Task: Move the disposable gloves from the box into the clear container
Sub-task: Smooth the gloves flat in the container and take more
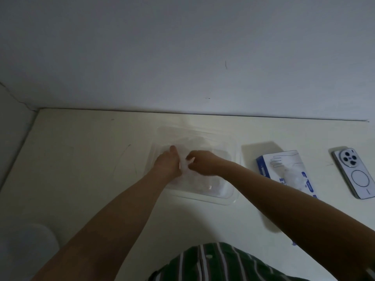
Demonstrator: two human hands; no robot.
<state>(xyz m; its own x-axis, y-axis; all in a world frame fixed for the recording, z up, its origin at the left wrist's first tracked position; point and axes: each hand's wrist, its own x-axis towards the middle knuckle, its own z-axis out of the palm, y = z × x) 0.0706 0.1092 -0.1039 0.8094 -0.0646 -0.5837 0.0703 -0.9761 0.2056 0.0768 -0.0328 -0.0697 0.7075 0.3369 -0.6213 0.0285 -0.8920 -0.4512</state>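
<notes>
Past striped shirt, tucking gloves into clear container: right fingers pinching them, left hand grip hidden, can't tell. Next: release, reach right for box.

Blue-and-white box; green-striped shirt

Open desk stretches to my left, from the clear container out to the side wall. The back wall rises close behind the container, leaving only a thin strip of desk. My left hand and right hand meet low inside the container over the gloves, ringed by its rim. On my right, a gap of desk separates the container from the glove box; a phone lies beyond, apart. Desk also shows between the container and my body.
</notes>
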